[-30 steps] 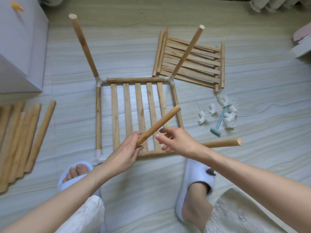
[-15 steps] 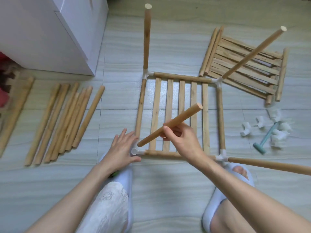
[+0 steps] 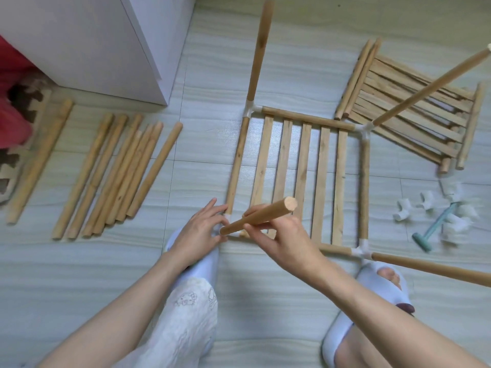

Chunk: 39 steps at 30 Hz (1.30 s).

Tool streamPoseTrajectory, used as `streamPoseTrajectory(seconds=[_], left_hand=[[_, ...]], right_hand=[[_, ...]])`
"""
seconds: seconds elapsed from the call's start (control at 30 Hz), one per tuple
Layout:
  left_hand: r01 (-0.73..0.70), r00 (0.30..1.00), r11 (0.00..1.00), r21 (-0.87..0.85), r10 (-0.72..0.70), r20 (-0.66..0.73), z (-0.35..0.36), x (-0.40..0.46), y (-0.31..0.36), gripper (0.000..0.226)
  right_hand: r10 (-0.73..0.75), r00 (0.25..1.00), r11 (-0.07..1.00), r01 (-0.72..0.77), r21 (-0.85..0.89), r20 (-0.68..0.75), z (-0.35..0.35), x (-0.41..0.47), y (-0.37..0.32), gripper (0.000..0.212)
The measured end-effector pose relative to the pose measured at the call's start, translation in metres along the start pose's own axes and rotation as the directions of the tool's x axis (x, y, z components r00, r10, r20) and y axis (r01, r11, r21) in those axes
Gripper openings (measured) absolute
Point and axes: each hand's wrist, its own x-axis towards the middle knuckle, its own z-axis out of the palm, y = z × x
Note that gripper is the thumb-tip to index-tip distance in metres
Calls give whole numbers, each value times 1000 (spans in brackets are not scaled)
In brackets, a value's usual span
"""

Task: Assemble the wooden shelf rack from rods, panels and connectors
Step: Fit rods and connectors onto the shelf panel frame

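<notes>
right hand (image 3: 279, 235) grips a rod (image 3: 259, 219), lower end at the near-left connector (image 3: 228, 226) | left hand (image 3: 200, 229) fingers rest relaxed on that connector | slatted frame (image 3: 300, 176) flat on floor, frame centre | spare rods (image 3: 117, 176) left | loose connectors (image 3: 446, 208) right

rods (image 3: 114, 176) left | frame (image 3: 300, 179) centre | connectors (image 3: 435, 211) right

A white cabinet (image 3: 87, 41) is seen at the upper left, standing on the pale tiled floor (image 3: 212, 75). Beside it, at the left edge, a red cloth (image 3: 13, 102) and a patterned mat (image 3: 16, 144) are partly shown. Two white slippers (image 3: 382, 296) are worn on the feet.
</notes>
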Motion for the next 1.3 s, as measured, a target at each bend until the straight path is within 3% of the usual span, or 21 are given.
streamPoseTrajectory(seconds=[0.13,0.33,0.47,0.67,0.8,0.93,1.03,1.2,1.3], left_hand=[[16,1000,999,-41,-15,14,0,0,-4,18],[92,995,994,-63,-90,36,-3,0,2,10],[68,996,992,-106,-63,56,-8,0,9,24],[67,997,994,-86,-64,33,-3,1,0,21],[23,999,995,-100,-18,46,0,3,5,14],[46,997,996,-83,-41,62,2,5,5,14],[57,995,995,-85,-50,83,3,3,5,18],[42,996,991,-128,-32,78,1,4,6,17],[37,997,994,-106,-29,71,1,3,3,19]], right_hand=[[-153,987,969,159,-189,47,6,4,-3,21],[-204,977,960,213,-182,68,19,19,-11,19],[-199,979,951,206,-231,51,28,23,-8,23],[-194,975,933,219,-286,111,21,13,-2,21],[-195,979,940,203,-275,56,13,-1,-2,18],[-134,990,942,138,-306,36,25,-2,2,28],[-160,987,920,149,-363,1,36,-2,5,11],[-122,990,965,103,-242,-64,39,-6,6,15],[-157,987,969,146,-198,-41,35,-7,3,31]])
